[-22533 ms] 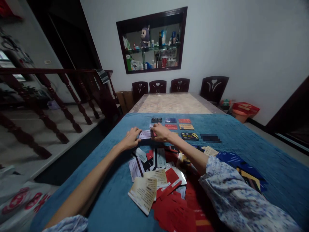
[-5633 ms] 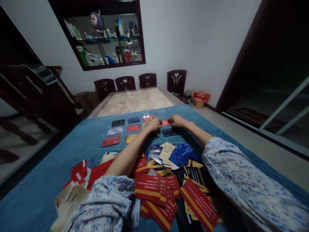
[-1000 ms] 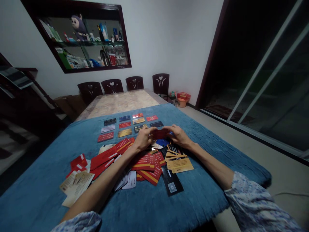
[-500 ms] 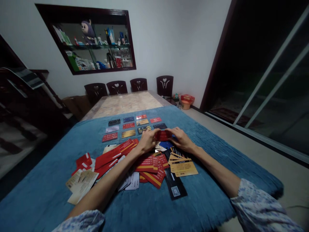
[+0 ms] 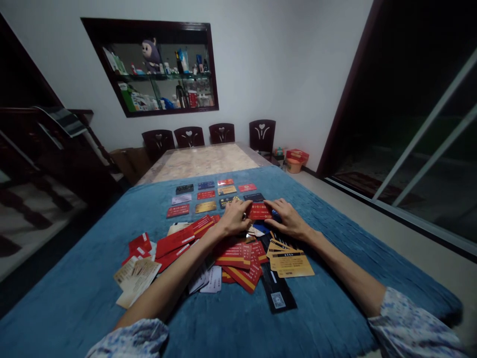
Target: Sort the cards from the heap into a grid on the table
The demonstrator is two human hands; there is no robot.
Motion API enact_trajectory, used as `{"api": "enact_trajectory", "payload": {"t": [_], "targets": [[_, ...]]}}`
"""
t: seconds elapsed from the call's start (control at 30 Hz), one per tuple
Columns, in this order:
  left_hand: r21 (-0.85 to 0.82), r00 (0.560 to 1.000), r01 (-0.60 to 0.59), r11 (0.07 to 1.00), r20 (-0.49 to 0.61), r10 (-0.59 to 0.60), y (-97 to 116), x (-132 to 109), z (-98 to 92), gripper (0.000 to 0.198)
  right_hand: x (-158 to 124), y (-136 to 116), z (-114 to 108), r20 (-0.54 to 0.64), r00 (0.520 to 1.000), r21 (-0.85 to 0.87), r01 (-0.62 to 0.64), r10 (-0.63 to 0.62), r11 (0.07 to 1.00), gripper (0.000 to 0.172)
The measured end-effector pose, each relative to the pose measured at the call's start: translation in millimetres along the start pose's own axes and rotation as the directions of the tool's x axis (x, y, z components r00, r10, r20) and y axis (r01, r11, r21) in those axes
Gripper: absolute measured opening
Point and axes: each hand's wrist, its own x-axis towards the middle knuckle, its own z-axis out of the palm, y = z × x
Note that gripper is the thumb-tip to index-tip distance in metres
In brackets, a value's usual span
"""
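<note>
A red card (image 5: 259, 211) with pale lettering is held level between my two hands, its printed face up. My left hand (image 5: 236, 217) grips its left edge with closed fingers, and my right hand (image 5: 286, 217) grips the right edge. Just beyond are a black card (image 5: 254, 197) and a black-and-yellow card (image 5: 228, 202), part of rows of small card stacks. Nearer to me lie fanned red cards (image 5: 238, 256), yellow cards (image 5: 292, 263) and a black card with a square code (image 5: 278, 298). My left forearm covers part of the loose pile.
A blue cloth (image 5: 208, 333) covers the near table; its bare stone top (image 5: 208, 158) shows farther off. Beige cards (image 5: 139, 283) and red cards (image 5: 140, 243) lie loose at left. Dark chairs (image 5: 262, 135) stand by the wall, below a shelf niche (image 5: 160, 74).
The red card has tilted so that its lettered face now shows, and it sits slightly lower between my hands. My view has turned a little to the left.
</note>
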Motion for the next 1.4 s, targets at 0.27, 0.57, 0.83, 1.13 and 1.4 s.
{"api": "enact_trajectory", "payload": {"t": [0.27,0.57,0.83,1.13,1.4], "targets": [[0.082,0.999,-0.010,0.997,0.037,0.007,3.5,-2.3,-4.6,0.044,0.6,-2.0,-5.2,0.049,0.999,-0.162,-0.013,0.021,0.987,0.051],[0.158,0.999,0.008,0.987,0.045,-0.015,4.1,-4.9,-18.1,0.037,31.1,-7.2,-19.6,0.214,0.976,-0.302,0.089,-0.023,0.949,0.052],[0.212,0.992,0.089,0.973,0.073,-0.106,-17.4,-8.8,-39.1,0.031,73.6,-16.0,-12.9,0.309,0.950,-0.238,0.130,-0.052,0.962,0.042],[0.294,0.976,0.155,0.943,0.102,-0.193,-58.5,-9.1,-62.9,0.025,127.4,-34.9,4.1,0.389,0.921,-0.237,0.127,-0.026,0.963,0.035],[0.355,0.949,0.227,0.907,0.128,-0.288,-90.7,-10.6,-76.7,0.025,165.7,-48.0,24.4,0.466,0.884,-0.190,0.133,-0.030,0.973,0.039]]}}
